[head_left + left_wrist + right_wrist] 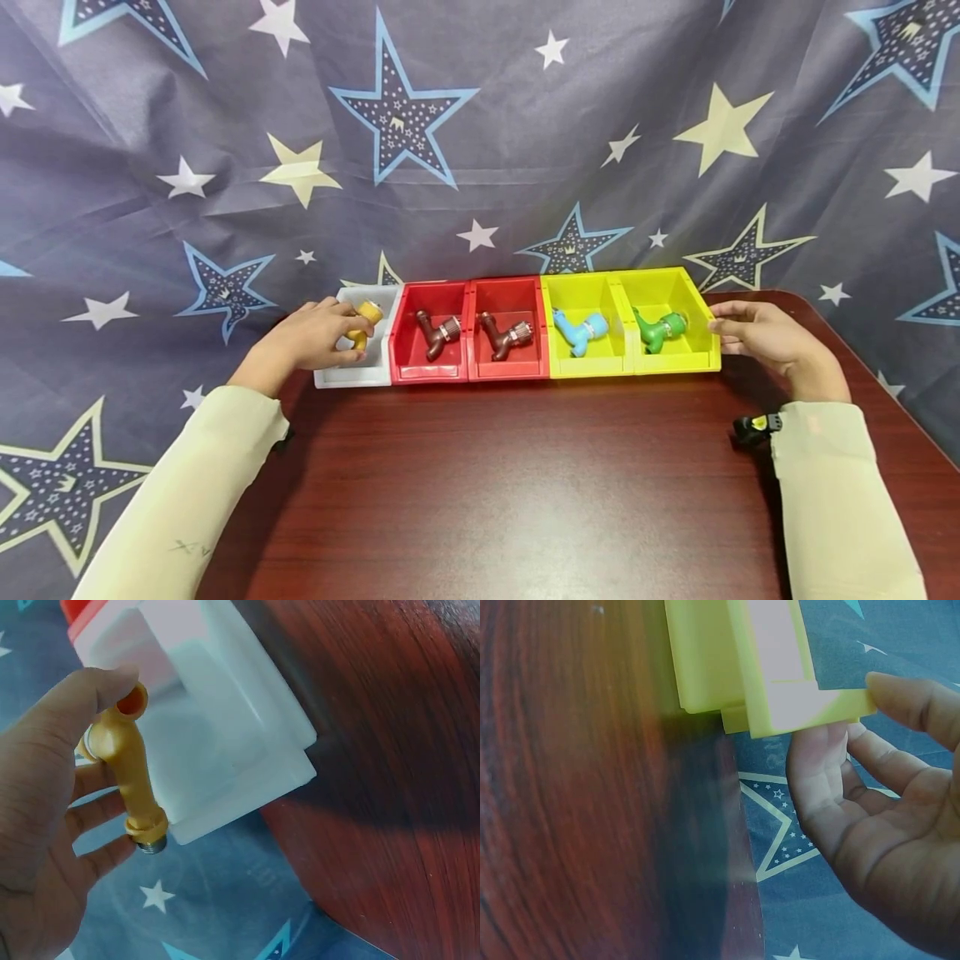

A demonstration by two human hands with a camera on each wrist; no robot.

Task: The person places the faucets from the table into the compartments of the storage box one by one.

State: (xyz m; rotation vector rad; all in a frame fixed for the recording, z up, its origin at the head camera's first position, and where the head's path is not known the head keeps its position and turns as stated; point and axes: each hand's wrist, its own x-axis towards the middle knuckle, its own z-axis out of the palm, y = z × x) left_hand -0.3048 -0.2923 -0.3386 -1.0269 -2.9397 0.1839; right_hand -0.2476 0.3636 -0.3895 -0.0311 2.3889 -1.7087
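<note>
My left hand (318,335) holds a yellow plastic tap (129,754) over the white bin (352,379) at the left end of a row. In the left wrist view the thumb lies at its top opening, with fingers behind and the threaded end downward. My right hand (772,340) pinches the outer wall of the rightmost yellow bin (678,364), thumb above and fingers below the edge in the right wrist view. A green tap (655,336) lies inside that bin. Beside it, another yellow bin (592,367) contains a light blue tap (579,335).
Two red bins (431,373) in the row's middle each hold a brown tap (433,338). The bins stand side by side at the far edge of a dark wooden table (510,483). Behind hangs a grey cloth (480,167) with stars.
</note>
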